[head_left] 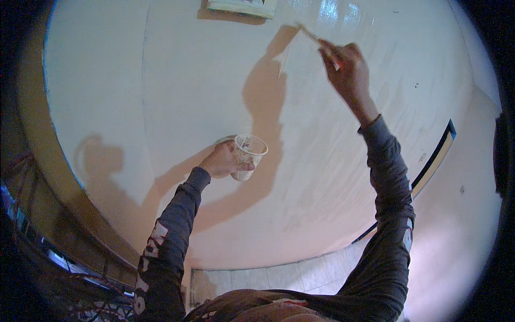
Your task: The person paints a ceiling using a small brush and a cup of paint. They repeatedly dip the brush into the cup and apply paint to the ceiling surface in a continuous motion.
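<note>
My left hand is wrapped round a clear plastic cup, its inside smeared with a pale, paint-like coating. The cup is held in front of the wall at mid-height, its mouth tipped partly toward me. Higher up and to the right, my right hand grips a paintbrush by its handle. The brush's tip meets or nearly touches the pale wall; exact contact is hard to tell. Wet, shiny streaks show on the wall above the brush, and a thin pale drip runs below it.
A framed panel hangs at the wall's top edge, left of the brush. Light floor tiles lie below. A dark-edged strip runs along the right side. Dark metalwork stands at the lower left.
</note>
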`<state>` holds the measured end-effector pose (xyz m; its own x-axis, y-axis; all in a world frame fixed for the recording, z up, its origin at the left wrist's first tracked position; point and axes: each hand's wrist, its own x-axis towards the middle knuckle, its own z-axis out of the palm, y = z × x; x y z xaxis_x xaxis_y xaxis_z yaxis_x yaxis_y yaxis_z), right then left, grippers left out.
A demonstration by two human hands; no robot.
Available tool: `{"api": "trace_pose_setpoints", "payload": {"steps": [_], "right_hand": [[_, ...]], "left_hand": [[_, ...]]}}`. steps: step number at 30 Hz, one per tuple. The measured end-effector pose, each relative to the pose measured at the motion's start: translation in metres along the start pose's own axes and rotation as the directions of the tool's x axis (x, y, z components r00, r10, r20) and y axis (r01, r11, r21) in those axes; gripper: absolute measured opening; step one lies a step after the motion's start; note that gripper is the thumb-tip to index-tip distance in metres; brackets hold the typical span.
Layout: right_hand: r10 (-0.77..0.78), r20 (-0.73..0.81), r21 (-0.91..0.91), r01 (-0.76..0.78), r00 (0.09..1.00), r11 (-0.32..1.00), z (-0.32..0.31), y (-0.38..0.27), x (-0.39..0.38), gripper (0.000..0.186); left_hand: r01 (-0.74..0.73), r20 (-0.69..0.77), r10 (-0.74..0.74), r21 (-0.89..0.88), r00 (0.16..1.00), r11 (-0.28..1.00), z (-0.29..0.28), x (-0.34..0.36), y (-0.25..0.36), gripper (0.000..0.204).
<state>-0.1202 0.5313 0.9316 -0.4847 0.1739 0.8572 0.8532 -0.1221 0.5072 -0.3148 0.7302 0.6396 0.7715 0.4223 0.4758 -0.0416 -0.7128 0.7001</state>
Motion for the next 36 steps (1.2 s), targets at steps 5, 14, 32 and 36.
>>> {"api": "trace_pose_setpoints", "payload": {"steps": [5, 14, 32, 36], "right_hand": [[-0.171, -0.168, -0.230, 0.130, 0.971, 0.964, 0.011, 0.070, 0.081, 0.027], [-0.194, -0.175, -0.269, 0.142, 0.965, 0.953, 0.044, 0.096, 0.179, 0.020], [0.012, 0.231, -0.026, -0.006, 0.973, 1.000, 0.005, -0.066, -0.084, 0.034], [0.010, 0.193, 0.018, -0.014, 0.981, 1.000, -0.007, -0.064, -0.083, 0.030]], "left_hand": [[0.024, -0.004, -0.024, 0.011, 1.000, 1.000, 0.005, 0.002, 0.007, 0.063], [-0.002, 0.038, 0.007, -0.141, 0.999, 0.990, 0.007, 0.005, 0.003, 0.061], [0.061, 0.009, -0.060, -0.122, 0.998, 0.991, 0.002, -0.002, 0.010, 0.069], [-0.007, -0.041, 0.004, -0.059, 0.999, 0.998, 0.001, -0.006, 0.014, 0.072]]}}
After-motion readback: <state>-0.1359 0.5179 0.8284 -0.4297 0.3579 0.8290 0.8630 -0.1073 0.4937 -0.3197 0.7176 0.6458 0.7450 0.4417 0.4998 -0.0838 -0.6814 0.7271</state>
